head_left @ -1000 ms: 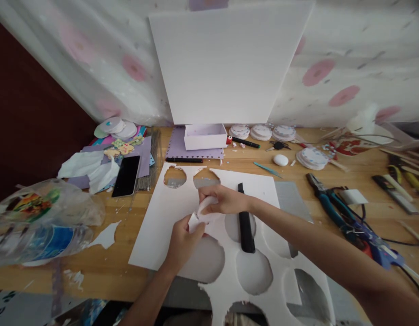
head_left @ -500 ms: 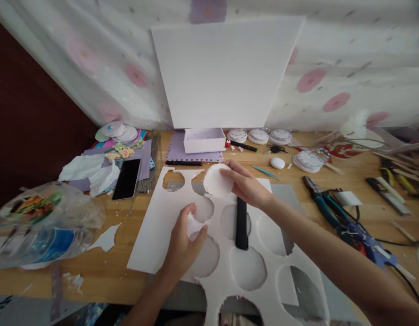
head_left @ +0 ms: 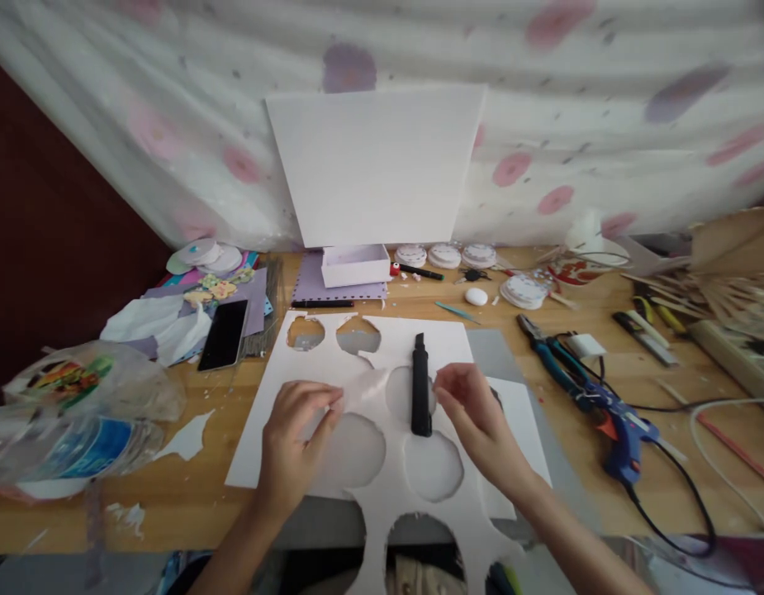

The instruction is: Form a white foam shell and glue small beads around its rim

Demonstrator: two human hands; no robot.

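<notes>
A white sheet with several round holes [head_left: 394, 450] lies over a plain white sheet [head_left: 258, 446] and hangs past the table's front edge. My left hand [head_left: 298, 434] is closed in a pinch on the holed sheet, beside a hole at its left. My right hand [head_left: 474, 417] is over the right part of the sheet with its fingers curled in. What its fingertips hold, if anything, is hidden. Just left of them, a black utility knife [head_left: 421, 388] lies on the sheet, pointing away from me.
A grey mat [head_left: 499, 355] lies beneath the sheets. On the right are pliers [head_left: 552, 355] and a blue glue gun [head_left: 629, 450] with its cable. A phone [head_left: 224, 335], a plastic bottle [head_left: 102, 446] and scraps are on the left. Behind stand a white box [head_left: 357, 268] and a white board [head_left: 378, 165].
My right hand has come down and nearer, and the round white disc is no longer seen in its fingers. My left hand's fingers have closed together. The view has shifted slightly.
</notes>
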